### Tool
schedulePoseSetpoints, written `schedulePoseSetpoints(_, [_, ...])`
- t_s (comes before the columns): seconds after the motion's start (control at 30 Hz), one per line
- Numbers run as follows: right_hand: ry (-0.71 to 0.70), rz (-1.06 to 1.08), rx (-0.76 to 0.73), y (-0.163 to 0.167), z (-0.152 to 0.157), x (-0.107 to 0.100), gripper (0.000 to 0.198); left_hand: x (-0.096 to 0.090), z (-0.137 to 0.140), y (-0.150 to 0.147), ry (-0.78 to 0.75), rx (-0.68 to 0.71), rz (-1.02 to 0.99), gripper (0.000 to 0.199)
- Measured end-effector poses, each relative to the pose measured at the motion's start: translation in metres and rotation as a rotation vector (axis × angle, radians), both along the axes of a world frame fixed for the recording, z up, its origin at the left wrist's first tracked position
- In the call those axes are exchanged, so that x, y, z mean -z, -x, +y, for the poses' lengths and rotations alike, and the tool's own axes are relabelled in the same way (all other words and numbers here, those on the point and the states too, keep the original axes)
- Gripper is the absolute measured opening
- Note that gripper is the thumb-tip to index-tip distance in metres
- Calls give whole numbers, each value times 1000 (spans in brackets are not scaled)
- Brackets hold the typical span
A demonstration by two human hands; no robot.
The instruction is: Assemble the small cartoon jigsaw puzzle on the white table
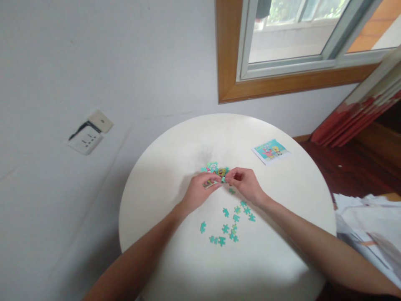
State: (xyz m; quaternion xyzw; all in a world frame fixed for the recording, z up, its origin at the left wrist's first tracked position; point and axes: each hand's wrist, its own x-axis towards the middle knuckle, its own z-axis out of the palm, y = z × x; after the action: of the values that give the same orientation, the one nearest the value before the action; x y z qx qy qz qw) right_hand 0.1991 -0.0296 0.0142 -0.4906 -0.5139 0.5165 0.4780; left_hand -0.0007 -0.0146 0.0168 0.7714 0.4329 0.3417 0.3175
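I am pinching a small teal puzzle piece [223,179] between the fingers of my right hand [246,184] and left hand [199,191], both closed narrow on it at the centre of the frame. It is touching the near edge of the assembled cluster [214,169] on the round tabletop [175,167]. Judged step: fitting this piece. The next move is calling for tab alignment before pressing. Loose pieces [230,225] are lying lower centre; the reference card [270,151] is sitting right of centre.

1 head view, downward, close over table [156,175]
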Motion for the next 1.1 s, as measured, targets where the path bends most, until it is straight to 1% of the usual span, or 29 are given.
schedulePoseSetpoints(0.2, [30, 37, -51, 8, -6, 2, 25, -1, -2, -4, 97, -1, -65, 12])
schedulePoseSetpoints(0.3, [19, -20, -97, 5, -5, 2, 22, 0, 0, -3, 152, 9, -121, 13])
schedulePoseSetpoints(0.37, [-42, -164, -95, -1, -2, 0, 16, 3, 2, -1, 192, -2, -155, 14])
schedulePoseSetpoints(0.47, [-140, -537, -74, -14, 0, -5, 11, 6, 5, 2, 235, -44, -174, 17])
schedulePoseSetpoints(0.5, [-139, -668, -82, -17, 0, -8, 12, 7, 6, 3, 247, -58, -168, 18])
schedulePoseSetpoints(0.57, [-86, -886, -117, -20, -3, -13, 12, 6, 7, 4, 267, -79, -148, 20])
schedulePoseSetpoints(0.67, [9, -1072, -172, -17, -11, -17, 11, 5, 8, 5, 270, -99, -118, 20])
schedulePoseSetpoints(0.73, [29, -1115, -206, -13, -14, -17, 10, 5, 8, 5, 261, -106, -97, 19])
schedulePoseSetpoints(0.83, [-14, -1124, -273, -11, -15, -15, 6, 6, 8, 4, 243, -106, -70, 18])
schedulePoseSetpoints(0.9, [-80, -1100, -352, -12, -13, -14, 6, 6, 8, 4, 235, -100, -58, 17])
schedulePoseSetpoints(1.0, [-216, -1032, -495, -17, -9, -15, 18, 4, 6, 2, 244, -73, -62, 16])
schedulePoseSetpoints(1.1, [-320, -997, -553, -23, -8, -21, 27, 3, 5, 1, 269, -50, -82, 15])
